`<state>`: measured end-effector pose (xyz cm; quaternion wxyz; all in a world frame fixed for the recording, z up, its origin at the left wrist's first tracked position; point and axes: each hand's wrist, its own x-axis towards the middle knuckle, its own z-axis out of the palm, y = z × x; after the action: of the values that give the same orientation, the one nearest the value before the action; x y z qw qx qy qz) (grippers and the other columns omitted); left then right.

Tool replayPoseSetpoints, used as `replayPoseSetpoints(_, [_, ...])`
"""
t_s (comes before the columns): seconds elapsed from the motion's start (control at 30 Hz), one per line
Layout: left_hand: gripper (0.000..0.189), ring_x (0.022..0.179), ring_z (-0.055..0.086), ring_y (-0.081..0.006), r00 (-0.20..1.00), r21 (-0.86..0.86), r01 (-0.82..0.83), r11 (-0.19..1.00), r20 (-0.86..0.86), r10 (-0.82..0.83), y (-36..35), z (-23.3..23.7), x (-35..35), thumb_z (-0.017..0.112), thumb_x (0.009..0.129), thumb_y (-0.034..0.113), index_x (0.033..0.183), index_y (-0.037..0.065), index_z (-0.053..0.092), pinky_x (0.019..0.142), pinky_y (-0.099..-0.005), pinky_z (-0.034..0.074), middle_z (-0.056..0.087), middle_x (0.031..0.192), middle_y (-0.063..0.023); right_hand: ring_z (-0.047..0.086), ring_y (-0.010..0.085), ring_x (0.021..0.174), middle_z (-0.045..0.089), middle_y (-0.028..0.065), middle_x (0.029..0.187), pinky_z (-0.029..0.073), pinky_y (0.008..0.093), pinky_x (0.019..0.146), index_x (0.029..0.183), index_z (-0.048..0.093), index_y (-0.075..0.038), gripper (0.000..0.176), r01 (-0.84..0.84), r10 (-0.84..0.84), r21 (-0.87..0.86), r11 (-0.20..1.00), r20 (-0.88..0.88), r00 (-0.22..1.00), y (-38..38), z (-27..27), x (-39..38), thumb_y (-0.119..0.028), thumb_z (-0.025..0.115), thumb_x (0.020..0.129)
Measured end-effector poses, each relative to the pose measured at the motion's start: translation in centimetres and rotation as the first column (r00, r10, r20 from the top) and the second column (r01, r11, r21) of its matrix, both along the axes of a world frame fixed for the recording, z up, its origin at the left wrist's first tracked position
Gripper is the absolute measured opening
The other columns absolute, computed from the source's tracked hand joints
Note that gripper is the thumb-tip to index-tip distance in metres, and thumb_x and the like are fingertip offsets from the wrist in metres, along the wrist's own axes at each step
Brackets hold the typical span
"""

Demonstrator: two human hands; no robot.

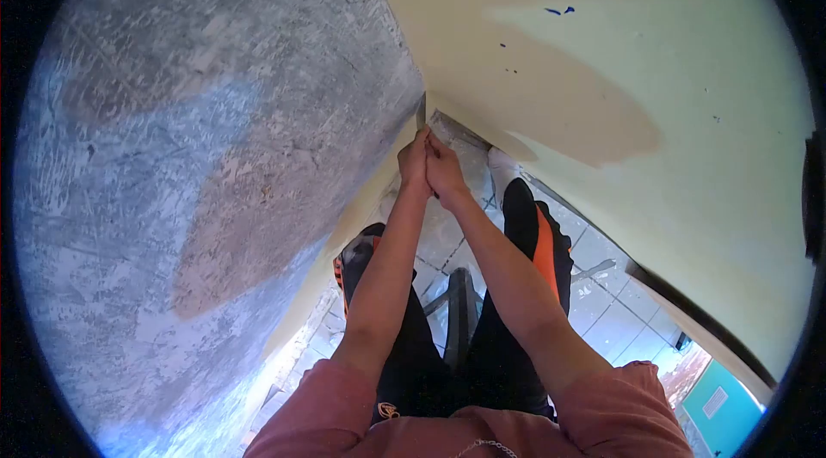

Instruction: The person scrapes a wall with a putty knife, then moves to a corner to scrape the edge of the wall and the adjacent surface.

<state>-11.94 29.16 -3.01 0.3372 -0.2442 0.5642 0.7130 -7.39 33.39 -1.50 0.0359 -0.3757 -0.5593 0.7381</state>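
Both my hands meet in front of me, low in the corner between two walls. My left hand (413, 161) is closed around the handle of a scraper (422, 110), whose narrow metal blade points away from me into the corner. Pressed against it, my right hand (444, 170) is closed on the same handle, which the fingers mostly hide. The blade shows nearly edge-on and lies against the seam where the walls join. On the left stands a grey, patchy, rough wall (215, 114); to the right is a smooth cream wall (585, 71).
My legs are spread around a dark bar-like support (462, 312). A tiled floor (594, 303) with whitish smears lies below. The cream wall bears small dark blue marks (559, 11). A turquoise panel (723, 406) with a pale label is at lower right.
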Motion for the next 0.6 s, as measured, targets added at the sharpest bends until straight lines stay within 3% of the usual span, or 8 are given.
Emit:
replayPoseSetpoints(0.1, [0.031,0.063,0.049,-0.015,0.997,-0.035,-0.08,0.996,0.003,0.08,0.2,0.7,1.0,0.06,0.075,0.031,0.08,0.001,0.056,0.056,-0.0291,0.04,0.052,0.072,-0.0063,0.052,0.0214,0.099,0.053,0.0167,0.112,0.039,0.0271,0.084,0.121,0.043,-0.002,0.04,-0.018,0.018,-0.011,1.0,0.013,1.0,0.0,2.0,1.2,-0.024,0.041,0.087])
replayPoseSetpoints(0.23, [0.032,0.064,0.049,-0.015,0.999,-0.014,-0.042,0.999,0.009,0.043,0.3,0.5,0.7,0.06,0.075,0.031,0.081,0.0,0.056,0.056,-0.0288,0.041,0.053,0.073,-0.0069,0.052,0.0213,0.099,0.053,0.0168,0.112,0.039,0.0271,0.083,0.121,0.043,-0.002,0.04,-0.051,0.053,-0.064,0.997,0.037,0.998,0.5,1.2,0.8,-0.025,0.04,0.088])
replayPoseSetpoints(0.3, [0.032,0.064,0.05,-0.0147,1.0,-0.07,-0.013,0.997,0.004,0.013,0.5,-0.4,0.0,0.059,0.076,0.031,0.082,-0.001,0.056,0.057,-0.0283,0.041,0.054,0.073,-0.0063,0.052,0.0213,0.099,0.053,0.0167,0.112,0.039,0.0271,0.083,0.121,0.043,-0.003,0.04,-0.041,0.04,0.025,0.999,0.032,0.999,0.5,0.0,0.0,-0.026,0.04,0.088])
replayPoseSetpoints(0.4, [0.032,0.064,0.05,-0.0151,0.996,-0.037,-0.084,0.996,0.009,0.085,0.6,0.2,0.8,0.059,0.075,0.031,0.082,-0.001,0.056,0.056,-0.029,0.041,0.053,0.073,-0.0067,0.053,0.0218,0.098,0.053,0.0172,0.112,0.039,0.0274,0.083,0.12,0.044,-0.004,0.039,-0.039,0.042,-0.09,0.995,0.032,0.999,0.7,1.8,0.9,-0.024,0.039,0.087])
replayPoseSetpoints(0.5, [0.032,0.063,0.05,-0.0152,0.997,-0.058,-0.075,0.995,0.031,0.077,0.1,1.9,1.6,0.059,0.075,0.03,0.081,-0.001,0.056,0.056,-0.0294,0.041,0.053,0.072,-0.007,0.054,0.0218,0.096,0.054,0.0169,0.11,0.04,0.0272,0.081,0.12,0.044,-0.004,0.039,-0.07,0.069,0.021,0.997,0.059,0.996,-0.1,0.3,1.5,-0.024,0.04,0.087])
replayPoseSetpoints(0.6, [0.029,0.063,0.05,-0.015,0.995,-0.027,-0.064,0.998,0.074,0.066,0.5,0.6,0.3,0.058,0.076,0.028,0.079,0.0,0.056,0.056,-0.0292,0.041,0.053,0.072,-0.007,0.053,0.0216,0.096,0.054,0.0167,0.111,0.04,0.0269,0.082,0.122,0.043,-0.004,0.04,-0.042,0.045,-0.041,0.998,0.074,0.996,0.5,-0.7,0.0,-0.024,0.041,0.087])
